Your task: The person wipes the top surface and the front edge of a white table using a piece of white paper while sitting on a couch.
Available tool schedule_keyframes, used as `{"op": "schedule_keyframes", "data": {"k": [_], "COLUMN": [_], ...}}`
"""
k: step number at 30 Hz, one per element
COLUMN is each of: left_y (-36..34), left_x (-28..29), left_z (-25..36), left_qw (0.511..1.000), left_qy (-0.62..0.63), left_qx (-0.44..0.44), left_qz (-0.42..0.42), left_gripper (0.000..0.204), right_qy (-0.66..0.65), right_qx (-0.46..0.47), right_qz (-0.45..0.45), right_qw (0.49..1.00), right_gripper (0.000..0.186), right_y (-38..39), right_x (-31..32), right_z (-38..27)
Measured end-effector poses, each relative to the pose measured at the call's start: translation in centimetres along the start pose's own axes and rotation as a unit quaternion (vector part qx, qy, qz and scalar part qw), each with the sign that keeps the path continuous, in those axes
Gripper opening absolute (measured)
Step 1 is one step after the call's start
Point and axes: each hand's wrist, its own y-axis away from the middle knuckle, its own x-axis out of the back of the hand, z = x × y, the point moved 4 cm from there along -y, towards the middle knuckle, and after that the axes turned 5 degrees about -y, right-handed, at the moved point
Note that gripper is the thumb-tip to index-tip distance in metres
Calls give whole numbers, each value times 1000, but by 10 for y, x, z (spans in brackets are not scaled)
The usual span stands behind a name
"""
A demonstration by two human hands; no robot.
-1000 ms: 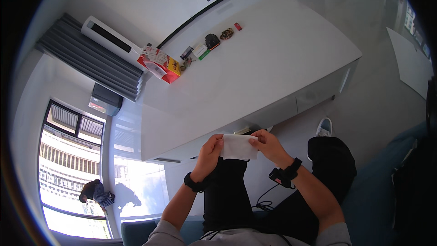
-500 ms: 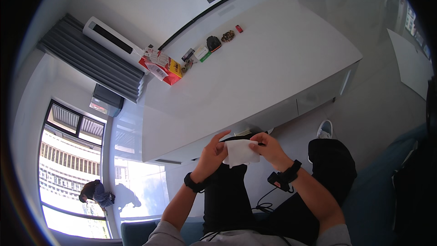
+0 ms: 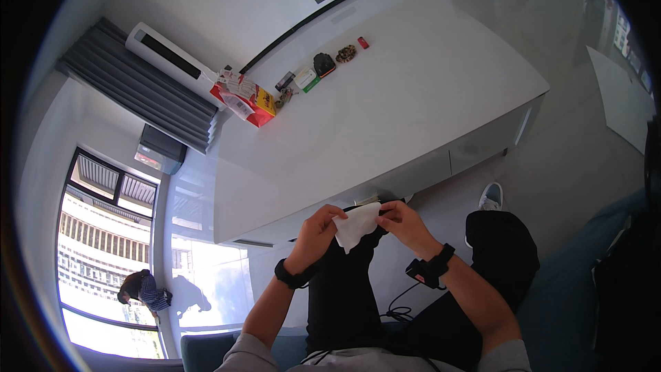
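A small white tissue [image 3: 357, 226] is stretched between my two hands above my lap. My left hand [image 3: 319, 231] pinches its upper left corner, fingers closed. At the upper right corner, my right hand [image 3: 401, 224] grips it between thumb and fingers. The tissue's lower part hangs down to a point in front of my dark trouser leg. Both hands are just short of the front edge of the long white table [image 3: 385, 117]. Each wrist wears a black band, the right one with a small black device.
Along the table's far side lie a red and yellow bag [image 3: 251, 101], a green and white box [image 3: 307, 80], a black pouch [image 3: 323, 65], a patterned bundle [image 3: 345, 54] and a small red item [image 3: 363, 43]. Another person [image 3: 144, 291] bends by the window. A blue sofa [image 3: 564, 296] surrounds me.
My left fingers have closed onto the tissue's corner. The tissue has gone from a folded rectangle hanging flat to a slanted shape with a pointed lower end.
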Motion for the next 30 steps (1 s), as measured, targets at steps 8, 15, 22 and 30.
{"op": "schedule_keyframes", "data": {"k": [8, 15, 22, 30], "left_y": [0, 4, 2, 0], "left_x": [-1, -3, -15, -15], "left_z": [-4, 2, 9, 2], "left_qw": [994, 998, 991, 999], "left_qy": [104, 16, -111, 35], "left_qx": [13, 26, -49, -15], "left_qz": [-32, -61, -62, -27], "left_gripper": [16, 10, 16, 21], "right_qy": [70, 182, 255, 145], "right_qx": [2, 147, 194, 84], "right_qz": [-3, 25, -68, -36], "right_qw": [998, 972, 945, 985], "right_gripper": [20, 32, 25, 21], "right_y": [-2, 3, 9, 6], "right_x": [2, -5, -19, -14], "right_z": [9, -8, -28, -23]}}
